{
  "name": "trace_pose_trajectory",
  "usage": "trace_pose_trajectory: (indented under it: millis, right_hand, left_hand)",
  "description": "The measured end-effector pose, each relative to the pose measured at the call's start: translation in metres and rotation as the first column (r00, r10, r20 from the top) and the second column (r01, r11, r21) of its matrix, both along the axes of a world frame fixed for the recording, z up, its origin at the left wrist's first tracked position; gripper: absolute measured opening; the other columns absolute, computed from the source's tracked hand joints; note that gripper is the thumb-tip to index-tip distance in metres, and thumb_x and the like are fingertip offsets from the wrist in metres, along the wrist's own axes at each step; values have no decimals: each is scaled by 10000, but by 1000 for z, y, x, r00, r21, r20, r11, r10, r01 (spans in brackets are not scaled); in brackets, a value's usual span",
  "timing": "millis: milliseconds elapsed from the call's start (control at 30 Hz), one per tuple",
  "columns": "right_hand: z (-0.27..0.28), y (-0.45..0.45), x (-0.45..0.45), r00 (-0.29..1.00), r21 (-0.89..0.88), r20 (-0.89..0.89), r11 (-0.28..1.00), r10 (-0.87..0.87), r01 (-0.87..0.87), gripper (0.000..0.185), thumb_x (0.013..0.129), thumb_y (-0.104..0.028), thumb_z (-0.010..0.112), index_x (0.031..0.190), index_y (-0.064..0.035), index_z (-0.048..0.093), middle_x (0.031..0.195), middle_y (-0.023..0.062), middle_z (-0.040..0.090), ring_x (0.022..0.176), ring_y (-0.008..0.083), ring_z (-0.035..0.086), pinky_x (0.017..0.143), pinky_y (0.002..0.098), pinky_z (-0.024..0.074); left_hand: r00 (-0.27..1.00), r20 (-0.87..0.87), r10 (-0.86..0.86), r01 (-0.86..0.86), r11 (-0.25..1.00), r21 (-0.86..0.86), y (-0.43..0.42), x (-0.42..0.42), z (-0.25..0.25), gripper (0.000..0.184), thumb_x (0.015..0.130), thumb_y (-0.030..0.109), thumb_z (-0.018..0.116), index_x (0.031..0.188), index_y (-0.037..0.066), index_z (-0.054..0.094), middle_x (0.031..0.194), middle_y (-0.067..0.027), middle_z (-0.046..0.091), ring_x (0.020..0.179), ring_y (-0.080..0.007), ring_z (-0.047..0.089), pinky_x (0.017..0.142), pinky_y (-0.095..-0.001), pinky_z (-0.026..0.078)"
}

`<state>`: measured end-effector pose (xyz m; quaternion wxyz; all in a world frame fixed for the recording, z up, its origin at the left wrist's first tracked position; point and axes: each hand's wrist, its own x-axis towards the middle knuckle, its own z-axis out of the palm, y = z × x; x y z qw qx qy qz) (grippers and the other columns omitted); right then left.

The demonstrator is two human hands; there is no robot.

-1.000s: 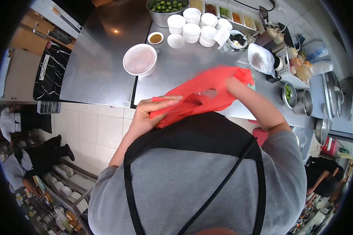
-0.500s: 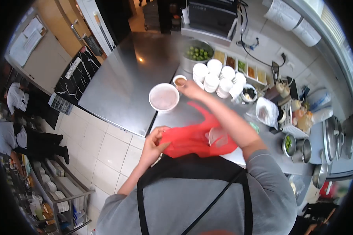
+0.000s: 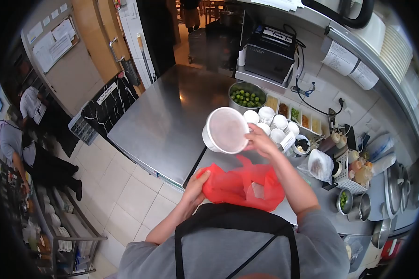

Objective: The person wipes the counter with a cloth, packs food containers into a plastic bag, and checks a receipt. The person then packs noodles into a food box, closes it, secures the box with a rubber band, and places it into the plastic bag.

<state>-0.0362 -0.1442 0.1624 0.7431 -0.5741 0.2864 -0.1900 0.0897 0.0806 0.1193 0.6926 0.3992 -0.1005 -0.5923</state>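
Closest to us was the black apron point(image 3: 233, 221). Just past it, at twelve o'clock, lay a thin red bag point(image 3: 221, 190) with a clear thing point(image 3: 257, 189) showing in it, but we couldn't tell what. Our left hand point(image 3: 198, 187) pinched the bag's nine o'clock edge with thumb and fingers. Farther up, our right hand point(image 3: 261, 141) gripped a big round white tub point(image 3: 226, 129) near its four o'clock side. The tub was at about eleven o'clock from the bag, and we couldn't tell if it touched the shiny table point(image 3: 158, 121). Little white bowls point(image 3: 279, 122) stood in piles at three o'clock from the tub. Beyond them, at one o'clock, sat a metal pot point(image 3: 238, 109) of green fruit, then a black machine point(image 3: 269, 56).
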Motion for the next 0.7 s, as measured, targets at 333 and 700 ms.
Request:
trace_pose_trajectory:
  millis: [333,700]
  right_hand:
    - [-19,62,-112,978,3,-205,999,36,-36,378,824,-41,451,1200,-47,412,981,119,576,771,197,616,609,329,528]
    - [-45,65,-83,898,-327,-439,927,22,-182,368,769,-46,454,1131,19,473,901,158,603,725,235,599,639,353,472]
  left_hand:
    - [993,121,-15,11,999,38,-44,2,11,177,889,159,477,1003,24,482,932,-52,550,848,-122,547,762,-275,470]
    - [782,621,-45,191,967,-171,-61,-4,28,110,877,124,496,809,43,468,712,-12,535,645,-69,501,604,-218,417]
